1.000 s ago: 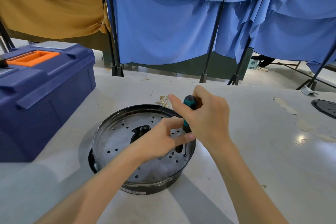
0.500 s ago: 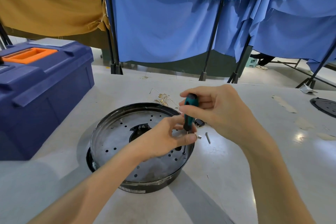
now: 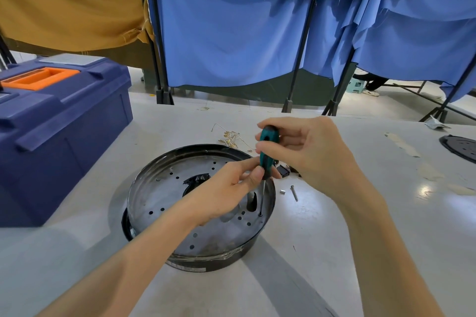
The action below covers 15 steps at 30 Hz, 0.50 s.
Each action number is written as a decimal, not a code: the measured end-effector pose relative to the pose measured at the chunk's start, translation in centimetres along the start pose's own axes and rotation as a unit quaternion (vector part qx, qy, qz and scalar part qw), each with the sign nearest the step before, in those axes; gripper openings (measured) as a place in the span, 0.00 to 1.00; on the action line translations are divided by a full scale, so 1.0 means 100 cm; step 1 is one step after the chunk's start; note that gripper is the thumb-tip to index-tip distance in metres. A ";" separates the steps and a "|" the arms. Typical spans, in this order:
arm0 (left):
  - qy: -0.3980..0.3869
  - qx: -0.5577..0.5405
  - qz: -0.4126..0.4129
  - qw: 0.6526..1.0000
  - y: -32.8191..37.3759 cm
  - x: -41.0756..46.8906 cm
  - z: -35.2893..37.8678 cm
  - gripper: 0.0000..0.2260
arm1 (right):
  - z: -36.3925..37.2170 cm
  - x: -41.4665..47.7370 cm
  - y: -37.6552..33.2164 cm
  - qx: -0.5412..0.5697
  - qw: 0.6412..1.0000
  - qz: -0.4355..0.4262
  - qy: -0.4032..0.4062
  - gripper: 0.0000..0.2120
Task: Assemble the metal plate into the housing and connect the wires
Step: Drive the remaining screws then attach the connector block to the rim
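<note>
A round perforated metal plate (image 3: pixel 164 193) lies inside a black circular housing (image 3: pixel 219 261) on the table. A teal-handled screwdriver (image 3: pixel 268 152) stands upright with its tip at a hole near the plate's right rim. My right hand (image 3: pixel 311 154) grips the top of the handle. My left hand (image 3: pixel 226 188) reaches over the plate and pinches the lower end of the handle where the shaft begins. Thin gold-tipped wires (image 3: pixel 231 136) lie on the table just behind the housing.
A blue toolbox (image 3: pixel 59 121) with an orange handle stands at the left. A loose screw (image 3: pixel 294 193), a small metal sleeve (image 3: pixel 282 191) and a black part (image 3: pixel 283 170) lie right of the housing. Another black disc (image 3: pixel 461 147) sits at the far right edge.
My right hand has shifted its grip from over the top of the handle to its side. The screwdriver stays upright at the same hole, and my left hand keeps steadying it.
</note>
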<state>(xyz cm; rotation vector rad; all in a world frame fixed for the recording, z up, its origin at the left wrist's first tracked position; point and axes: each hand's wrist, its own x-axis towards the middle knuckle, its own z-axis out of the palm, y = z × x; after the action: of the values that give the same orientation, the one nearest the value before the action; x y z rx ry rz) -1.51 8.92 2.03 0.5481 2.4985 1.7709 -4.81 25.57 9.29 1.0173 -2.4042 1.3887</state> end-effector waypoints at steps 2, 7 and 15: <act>-0.001 0.015 0.002 1.000 -0.001 0.001 0.002 0.12 | 0.008 0.001 0.000 -0.045 0.997 -0.010 0.064 0.12; 0.004 -0.025 -0.013 1.000 -0.001 0.000 0.000 0.12 | 0.025 0.003 -0.003 -0.134 0.983 0.001 0.121 0.20; 0.000 -0.001 -0.010 1.000 -0.001 0.002 0.003 0.08 | 0.010 0.001 0.003 -0.079 0.994 -0.023 0.077 0.11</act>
<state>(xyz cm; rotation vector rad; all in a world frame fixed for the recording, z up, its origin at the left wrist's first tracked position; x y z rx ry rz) -1.63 9.20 1.85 0.5223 2.4921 1.7665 -4.84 24.78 8.58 0.8879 -2.3199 1.1937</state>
